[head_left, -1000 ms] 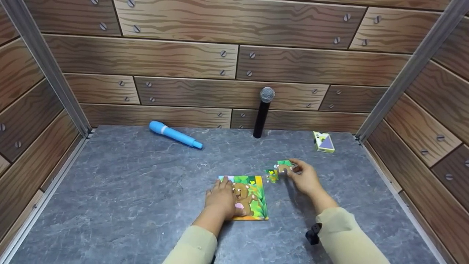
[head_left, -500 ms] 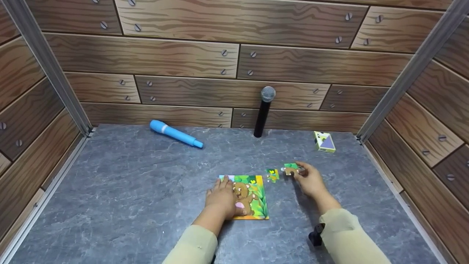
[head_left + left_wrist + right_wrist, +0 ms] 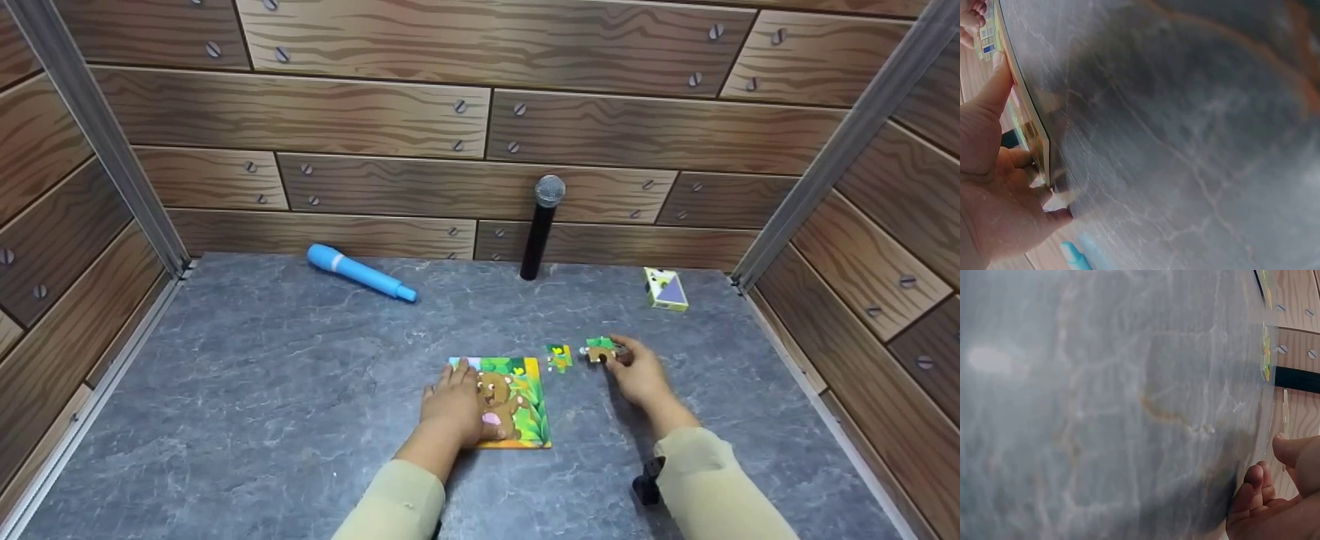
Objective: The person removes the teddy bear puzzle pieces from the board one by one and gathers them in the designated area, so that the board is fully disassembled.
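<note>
Right hand [image 3: 639, 373] pinches a loose puzzle piece [image 3: 600, 349] between fingertips, piece flat on the grey stone-pattern tabletop [image 3: 262, 390]. Fingers curled round its right edge. Right wrist view shows only curled fingertips [image 3: 1253, 484] and tabletop; the piece itself is not readable there.

A second loose piece [image 3: 557, 358] lies just left of the held one, apart from it, untouched.

Left hand [image 3: 452, 405] lies flat on the bear puzzle board [image 3: 517, 405], fingers straight, pressing on its left half. Left wrist view: thumb [image 3: 994, 90] and fingers sit along the board's edge [image 3: 1024, 112]. The board sits near the second loose piece, not touching it.

Outward:
- Black microphone [image 3: 541, 226] stands upright at the back wall, behind the pieces.
- Blue marker-shaped tool [image 3: 358, 272] lies on its side at back left, well apart from the hands.
- Small card box [image 3: 664, 289] sits at back right, beyond the right hand.
- Wood-plank walls [image 3: 480, 112] enclose the tabletop on three sides.
- Both sleeves beige; black wrist-mounted device [image 3: 646, 480] under the right forearm.
</note>
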`<state>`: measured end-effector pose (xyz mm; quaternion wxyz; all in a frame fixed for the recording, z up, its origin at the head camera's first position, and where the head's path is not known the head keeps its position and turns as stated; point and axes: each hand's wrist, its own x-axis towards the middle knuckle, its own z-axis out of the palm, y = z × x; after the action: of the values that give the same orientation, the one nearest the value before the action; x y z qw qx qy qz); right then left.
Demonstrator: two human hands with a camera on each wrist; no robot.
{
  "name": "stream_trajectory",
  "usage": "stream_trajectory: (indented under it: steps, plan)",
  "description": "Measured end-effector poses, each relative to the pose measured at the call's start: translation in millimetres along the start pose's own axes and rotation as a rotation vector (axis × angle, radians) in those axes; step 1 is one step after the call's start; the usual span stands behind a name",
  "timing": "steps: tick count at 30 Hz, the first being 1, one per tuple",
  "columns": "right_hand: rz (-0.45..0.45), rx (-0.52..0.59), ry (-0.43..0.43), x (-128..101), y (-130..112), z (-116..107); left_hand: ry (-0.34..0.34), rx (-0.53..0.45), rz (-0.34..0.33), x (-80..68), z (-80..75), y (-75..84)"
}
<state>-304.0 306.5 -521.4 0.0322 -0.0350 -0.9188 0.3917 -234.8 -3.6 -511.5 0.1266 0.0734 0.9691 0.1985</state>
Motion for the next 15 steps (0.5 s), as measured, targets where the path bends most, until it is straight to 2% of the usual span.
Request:
stream_trajectory:
  steps: [9, 15]
  plan:
    - [0.051, -0.011, 0.007, -1.5, 1.9, 5.5, 0.021, -0.043, 0.017, -0.5, 0.2, -2.3]
    - [0.066, -0.026, -0.007, 0.5, 3.1, 4.8, 0.009, -0.032, 0.016, -1.0, -0.5, -1.7]
